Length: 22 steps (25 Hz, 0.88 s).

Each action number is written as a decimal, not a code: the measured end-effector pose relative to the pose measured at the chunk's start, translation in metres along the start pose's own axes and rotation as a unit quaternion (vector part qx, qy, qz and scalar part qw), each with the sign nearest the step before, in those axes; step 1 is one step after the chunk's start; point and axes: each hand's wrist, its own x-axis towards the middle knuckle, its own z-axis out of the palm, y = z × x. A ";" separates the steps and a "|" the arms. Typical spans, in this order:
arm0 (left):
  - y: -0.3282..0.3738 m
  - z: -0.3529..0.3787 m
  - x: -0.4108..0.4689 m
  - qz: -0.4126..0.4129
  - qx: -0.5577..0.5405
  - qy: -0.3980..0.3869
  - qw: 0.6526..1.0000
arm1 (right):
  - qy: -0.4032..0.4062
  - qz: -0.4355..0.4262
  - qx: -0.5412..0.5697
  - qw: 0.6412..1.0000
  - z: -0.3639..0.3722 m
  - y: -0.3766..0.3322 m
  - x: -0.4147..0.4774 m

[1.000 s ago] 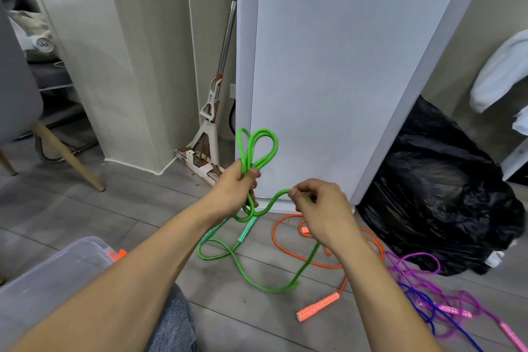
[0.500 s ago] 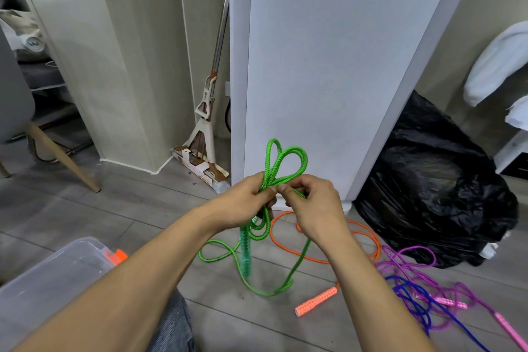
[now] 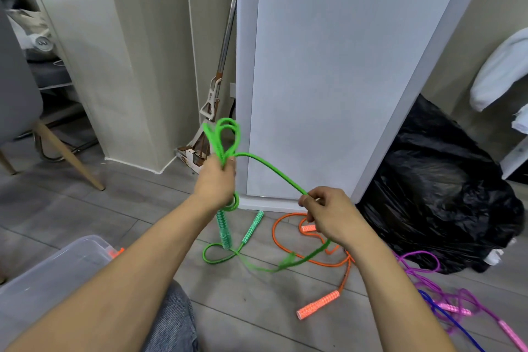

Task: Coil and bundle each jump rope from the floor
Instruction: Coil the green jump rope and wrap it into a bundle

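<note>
My left hand [image 3: 215,183] grips a bunch of loops of the green jump rope [image 3: 268,169], which stick up above my fist. From there a green strand runs right and down to my right hand [image 3: 328,216], which pinches it. Below my right hand the rope drops blurred to the floor and loops back to the two green handles [image 3: 252,227], one hanging under my left hand. An orange jump rope [image 3: 317,304] lies on the floor below my right hand. A purple rope [image 3: 423,271] and a blue rope [image 3: 454,323] lie tangled at the right.
A clear plastic bin [image 3: 54,274] sits at the lower left by my knee. A white glossy panel [image 3: 328,80] stands ahead, a black plastic bag [image 3: 445,188] to its right, a mop [image 3: 213,111] to its left, a chair leg [image 3: 68,156] at far left.
My hands were together at the loops; now my right hand has slid right and down along the green strand, drawing it out. My left hand moved slightly left with the loops.
</note>
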 end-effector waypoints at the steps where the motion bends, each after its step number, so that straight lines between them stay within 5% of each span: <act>1: -0.001 -0.002 0.004 -0.045 -0.046 0.049 0.997 | 0.008 0.013 -0.004 1.000 -0.003 0.002 0.001; 5: -0.004 -0.007 0.008 -0.144 -0.216 0.120 0.958 | 0.113 0.020 0.031 0.993 -0.010 -0.003 -0.001; 9: 0.014 0.006 -0.009 -0.167 -0.390 -0.037 0.905 | 0.186 -0.036 0.190 0.963 0.000 -0.016 -0.006; 15: 0.027 0.026 -0.044 -0.124 -0.321 -0.207 0.916 | 0.160 -0.091 0.245 0.952 0.033 -0.033 -0.013; 22: 0.037 0.025 -0.052 -0.204 -0.446 -0.233 0.840 | 0.155 -0.122 0.207 0.958 0.040 -0.029 -0.010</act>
